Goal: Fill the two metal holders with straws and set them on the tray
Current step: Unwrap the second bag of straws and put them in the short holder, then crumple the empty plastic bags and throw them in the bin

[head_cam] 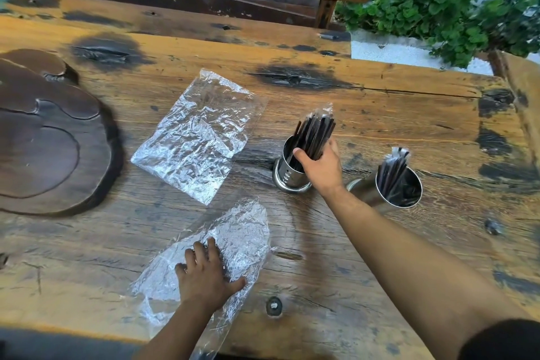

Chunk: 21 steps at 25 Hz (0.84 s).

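Observation:
Two shiny metal holders stand on the wooden table. The left holder (287, 177) has a bundle of dark wrapped straws (314, 133) standing in it, and my right hand (320, 164) is shut around that bundle just above the rim. The right holder (399, 184) holds a smaller bunch of dark straws (393, 168) and nothing touches it. My left hand (204, 275) lies flat, fingers spread, on a crumpled clear plastic bag (245, 242) near the table's front edge. The dark carved wooden tray (43, 137) lies at the far left, apart from both holders.
A second flattened clear plastic bag (195, 134) lies between the tray and the holders. The table (380, 126) is rough wood with dark burn marks and a metal bolt head (273, 305) near the front. Green plants (444, 9) grow beyond the far right corner.

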{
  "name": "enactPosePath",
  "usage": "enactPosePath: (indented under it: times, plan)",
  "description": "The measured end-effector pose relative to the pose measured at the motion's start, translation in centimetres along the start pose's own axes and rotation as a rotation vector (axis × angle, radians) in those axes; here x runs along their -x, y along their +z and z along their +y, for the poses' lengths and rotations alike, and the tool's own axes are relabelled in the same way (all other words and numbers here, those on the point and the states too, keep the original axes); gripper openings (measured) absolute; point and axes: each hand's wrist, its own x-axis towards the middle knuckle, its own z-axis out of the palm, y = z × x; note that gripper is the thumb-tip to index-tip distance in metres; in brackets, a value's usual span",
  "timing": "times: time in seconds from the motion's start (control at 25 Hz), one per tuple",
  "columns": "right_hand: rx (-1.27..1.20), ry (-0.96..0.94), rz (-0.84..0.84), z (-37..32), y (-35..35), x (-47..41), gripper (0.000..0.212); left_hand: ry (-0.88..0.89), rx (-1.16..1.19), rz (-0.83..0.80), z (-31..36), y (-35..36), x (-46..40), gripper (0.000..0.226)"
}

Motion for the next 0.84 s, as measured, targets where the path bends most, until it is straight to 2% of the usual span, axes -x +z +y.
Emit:
enactPosePath:
  times: [0.2,0.36,0.4,0.56,0.64,0.76,0.84]
  plan:
    - [0.064,0.017,-0.048,0.1,-0.9,0.4,0.095,-0.004,-0.023,0.015,0.2,-0.1,0.2,0.142]
    - [0.024,0.086,-0.11,0.1,-2.0,1.7,0.122,-0.011,-0.036,0.031,0.4,-0.1,0.1,0.139]
    - [0.004,0.11,-0.104,0.3,-2.2,2.4,0.123,-0.014,-0.037,0.038,0.5,-0.1,0.2,0.138]
    - [-0.004,0.154,0.107,2.1,-1.2,6.8,0.088,-0.013,-0.013,0.07,0.2,0.2,0.3,0.134]
    - [-0.018,0.233,0.169,2.9,0.4,9.2,0.07,0.0,0.016,0.099,-0.1,0.3,0.5,0.13]
    - [0.055,0.292,0.003,3.4,3.8,11.4,0.05,0.002,0.065,0.126,-0.6,0.5,1.2,0.124]
    - [0.145,0.195,-0.132,2.6,6.1,11.2,0.045,0.001,0.081,0.122,-0.7,0.4,1.9,0.118]
